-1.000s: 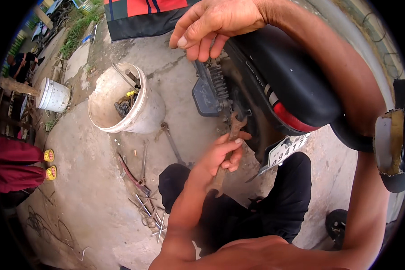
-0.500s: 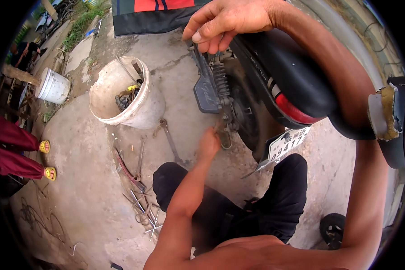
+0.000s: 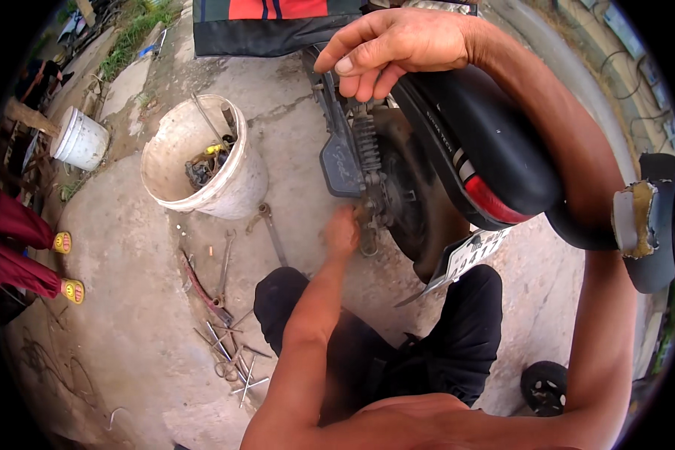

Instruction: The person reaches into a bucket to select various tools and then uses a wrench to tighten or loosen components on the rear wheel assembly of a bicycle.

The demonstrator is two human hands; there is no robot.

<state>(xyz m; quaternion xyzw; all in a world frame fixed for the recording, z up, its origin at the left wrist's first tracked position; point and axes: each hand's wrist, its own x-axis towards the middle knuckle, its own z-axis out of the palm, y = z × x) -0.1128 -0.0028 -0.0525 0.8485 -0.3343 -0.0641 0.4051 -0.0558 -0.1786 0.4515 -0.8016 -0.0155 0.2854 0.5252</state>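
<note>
My left hand (image 3: 343,231) is low beside the motorbike's rear wheel (image 3: 406,196), at the axle end. Its fingers look curled in, and what they grip is hidden by the hand and some blur. Just above it are a coil-spring shock absorber (image 3: 369,142) and a dark plastic side cover (image 3: 340,171). My right arm lies across the black seat (image 3: 487,139). From it my right hand (image 3: 401,49) hangs forward, fingers loosely bent and apart, with nothing in them. A red tail light (image 3: 496,200) and a number plate (image 3: 476,253) are at the bike's rear.
A large whitish bucket (image 3: 236,184) with metal parts inside stands to the left. Spanners (image 3: 274,234), a red-handled tool (image 3: 196,279) and several rods (image 3: 236,360) lie on the concrete. A smaller white bucket (image 3: 82,142) and a person in maroon trousers (image 3: 22,266) are farther left.
My view has shifted a little, so the bucket and the tools sit slightly farther left. My left hand stays at the axle, and my right hand remains loose above the seat.
</note>
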